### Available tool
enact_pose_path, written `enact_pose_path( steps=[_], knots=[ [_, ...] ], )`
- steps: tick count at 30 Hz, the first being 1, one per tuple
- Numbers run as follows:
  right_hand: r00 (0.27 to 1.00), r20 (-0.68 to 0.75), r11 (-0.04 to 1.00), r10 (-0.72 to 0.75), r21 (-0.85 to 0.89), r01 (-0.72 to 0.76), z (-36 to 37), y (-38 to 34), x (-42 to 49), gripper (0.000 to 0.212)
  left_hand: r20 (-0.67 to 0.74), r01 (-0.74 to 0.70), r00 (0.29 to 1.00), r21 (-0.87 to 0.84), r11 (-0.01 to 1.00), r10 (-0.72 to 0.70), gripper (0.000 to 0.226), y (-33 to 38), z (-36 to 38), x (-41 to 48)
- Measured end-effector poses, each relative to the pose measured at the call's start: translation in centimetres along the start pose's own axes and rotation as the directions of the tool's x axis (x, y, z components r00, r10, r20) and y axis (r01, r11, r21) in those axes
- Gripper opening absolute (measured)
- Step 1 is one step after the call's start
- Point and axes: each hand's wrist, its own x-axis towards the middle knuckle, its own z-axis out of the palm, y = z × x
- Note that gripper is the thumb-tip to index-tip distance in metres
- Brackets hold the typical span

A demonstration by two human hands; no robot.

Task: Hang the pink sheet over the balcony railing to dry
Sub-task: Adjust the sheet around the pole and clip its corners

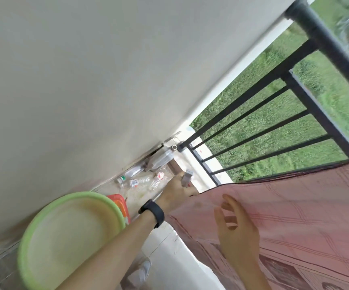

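Note:
The pink sheet [299, 208] with a checked pattern hangs over the black balcony railing [324, 47] at the right and covers its lower bars. My left hand [176, 190], with a black band on the wrist, reaches forward and grips the sheet's left edge near its corner. A small grey object [187, 177] shows right at its fingertips; I cannot tell whether the hand holds it. My right hand [233, 225] hovers in front of the sheet with its fingers spread and holds nothing.
A light green basin [43, 222] stands by the white wall [85, 80] at lower left, with a red plastic item [120, 203] behind it. Plastic bottles [142, 181] lie in the far floor corner. Grass [263, 126] shows beyond the bars.

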Motion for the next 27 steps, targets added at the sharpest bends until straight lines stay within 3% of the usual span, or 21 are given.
enact_pose_path(
  steps=[3,6,9,12,15,18,23,27],
  knots=[
    [0.996,-0.092,0.991,0.012,-0.133,-0.025,0.3,0.5,-0.1,0.032,0.134,-0.029,0.991,0.013,0.999,0.027,0.038,0.6,1.9,2.4],
    [0.985,-0.169,0.988,0.047,-0.139,-0.071,0.6,1.4,0.4,0.022,0.285,-0.051,0.958,0.058,0.997,0.032,0.044,1.4,3.6,4.3],
    [0.958,-0.240,0.982,0.158,-0.062,-0.178,0.1,2.1,1.7,0.015,0.354,-0.109,0.934,0.136,0.985,0.055,0.038,2.9,5.0,5.8],
    [0.948,-0.271,0.979,0.168,-0.066,-0.192,0.5,2.6,2.7,0.019,0.413,-0.143,0.909,0.173,0.975,0.060,0.019,3.3,5.2,6.9],
    [0.950,-0.263,0.979,0.168,-0.065,-0.191,1.3,2.5,3.1,0.018,0.387,-0.174,0.918,0.201,0.964,0.085,0.026,2.9,5.5,7.2],
    [0.951,-0.255,0.981,0.176,-0.030,-0.190,1.4,2.4,3.3,0.018,0.267,-0.220,0.952,0.251,0.943,0.151,0.024,2.4,5.4,6.7],
    [0.950,-0.156,0.950,0.270,-0.121,-0.289,1.1,2.0,3.7,0.060,0.206,-0.271,0.952,0.211,0.939,0.229,0.025,1.4,3.8,4.2],
    [0.946,-0.100,0.946,0.308,0.134,-0.294,1.6,1.4,3.3,0.043,0.247,-0.215,0.954,0.173,0.961,0.169,0.034,-0.2,3.0,2.3]
  ],
)
